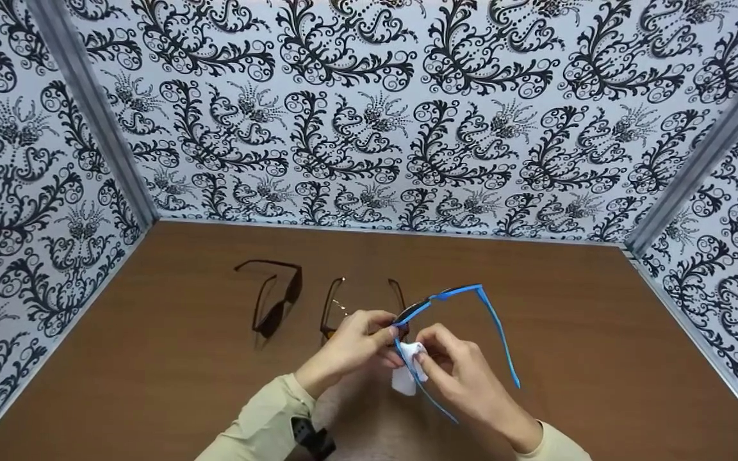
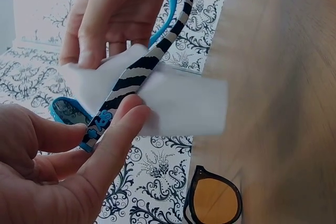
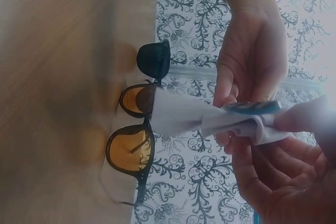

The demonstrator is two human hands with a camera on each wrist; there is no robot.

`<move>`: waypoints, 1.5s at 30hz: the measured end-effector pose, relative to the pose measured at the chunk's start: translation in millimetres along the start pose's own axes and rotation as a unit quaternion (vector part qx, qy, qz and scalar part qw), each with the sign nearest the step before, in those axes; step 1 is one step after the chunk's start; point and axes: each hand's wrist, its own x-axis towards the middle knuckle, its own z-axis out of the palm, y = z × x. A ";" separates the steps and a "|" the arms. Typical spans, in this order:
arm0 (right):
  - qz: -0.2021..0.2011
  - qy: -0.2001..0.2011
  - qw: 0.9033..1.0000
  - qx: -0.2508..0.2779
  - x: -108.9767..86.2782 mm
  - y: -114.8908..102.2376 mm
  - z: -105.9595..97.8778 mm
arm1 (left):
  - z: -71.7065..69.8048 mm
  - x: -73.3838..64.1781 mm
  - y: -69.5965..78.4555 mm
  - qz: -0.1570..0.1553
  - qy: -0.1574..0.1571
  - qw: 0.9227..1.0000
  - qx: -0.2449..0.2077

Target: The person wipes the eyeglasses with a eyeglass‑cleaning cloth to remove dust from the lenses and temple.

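Observation:
My left hand [image 1: 357, 342] pinches a pair of blue-framed sunglasses [image 1: 457, 292] near one hinge, between thumb and fingers. Both temples are unfolded; the one nearer me has a black-and-white zebra pattern [image 2: 137, 74] on its side. A white cloth [image 2: 191, 106] is gripped by my right hand [image 1: 471, 374], its fingers and thumb bent over it. In the left wrist view the cloth passes behind the striped temple and hangs out past it. From the right wrist view the cloth [image 3: 178, 113] looks bunched in the fingers around the edge of the glasses.
Dark sunglasses [image 1: 273, 318] lie with temples open on the brown table [image 1: 183, 384], to the left. Just beyond my left hand stand orange-lensed glasses [image 3: 130, 150], partly hidden by it in the head view. Patterned panels [image 1: 369, 121] wall the table at the back and sides.

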 end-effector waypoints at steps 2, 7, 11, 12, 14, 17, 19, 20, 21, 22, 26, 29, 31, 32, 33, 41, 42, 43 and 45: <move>-0.015 -0.007 1.000 -0.002 -2.4 1.4 -1.0 | -0.7 0.2 0.2 0.001 0.002 1.000 0.001; -0.048 -0.018 0.998 -0.026 -8.7 5.8 -3.3 | -4.0 1.0 0.8 0.005 0.010 1.000 0.005; -0.071 -0.026 0.996 -0.038 -12.9 8.9 -4.9 | -8.4 2.1 1.7 0.004 0.022 1.000 0.007; -0.077 -0.026 0.996 -0.039 -13.6 9.4 -5.3 | -9.5 2.4 1.9 0.004 0.025 1.000 0.005; -0.088 -0.027 0.995 -0.041 -14.4 10.9 -6.2 | -12.1 3.2 1.9 0.002 0.031 1.000 0.001; -0.096 -0.029 0.994 -0.041 -16.0 12.2 -7.8 | -15.9 4.7 1.5 -0.008 0.039 0.999 -0.007; -0.101 -0.028 0.994 -0.044 -17.0 13.5 -9.0 | -18.7 5.8 1.2 -0.017 0.044 0.999 -0.007; -0.101 -0.028 0.993 -0.045 -18.0 14.2 -9.7 | -20.1 6.3 0.9 -0.018 0.047 0.999 -0.004; -0.103 -0.027 0.993 -0.045 -19.0 15.0 -10.3 | -21.6 6.9 0.6 -0.020 0.050 0.999 0.001; -0.105 -0.027 0.993 -0.046 -19.9 15.9 -11.0 | -23.0 7.4 0.1 -0.018 0.052 0.998 0.006; -0.118 -0.030 0.991 -0.050 -23.8 18.0 -13.6 | -28.6 9.3 -1.6 -0.008 0.059 0.998 0.021; -0.127 -0.035 0.990 -0.051 -26.5 17.6 -14.8 | -31.5 10.0 -2.5 -0.008 0.062 0.998 0.019; -0.134 -0.037 0.989 -0.053 -28.2 16.3 -15.2 | -32.7 10.4 -2.9 -0.009 0.065 0.998 0.016; -0.138 -0.039 0.988 -0.054 -29.1 15.4 -15.3 | -33.1 10.5 -3.1 -0.008 0.066 0.998 0.016; -0.142 -0.041 0.987 -0.056 -30.0 14.5 -15.4 | -33.3 10.8 -3.4 -0.008 0.068 0.998 0.014; -0.167 -0.050 0.982 -0.066 -34.5 7.9 -18.0 | -33.5 13.2 -4.3 -0.008 0.082 0.996 0.024; -0.171 -0.051 0.982 -0.064 -34.7 7.6 -18.5 | -33.6 13.6 -4.6 -0.008 0.083 0.996 0.026; -0.173 -0.053 0.982 -0.062 -35.0 7.3 -19.0 | -33.5 13.9 -4.6 -0.008 0.084 0.996 0.028; -0.179 -0.055 0.981 -0.059 -35.5 6.8 -19.8 | -33.5 14.1 -4.3 -0.010 0.086 0.996 0.026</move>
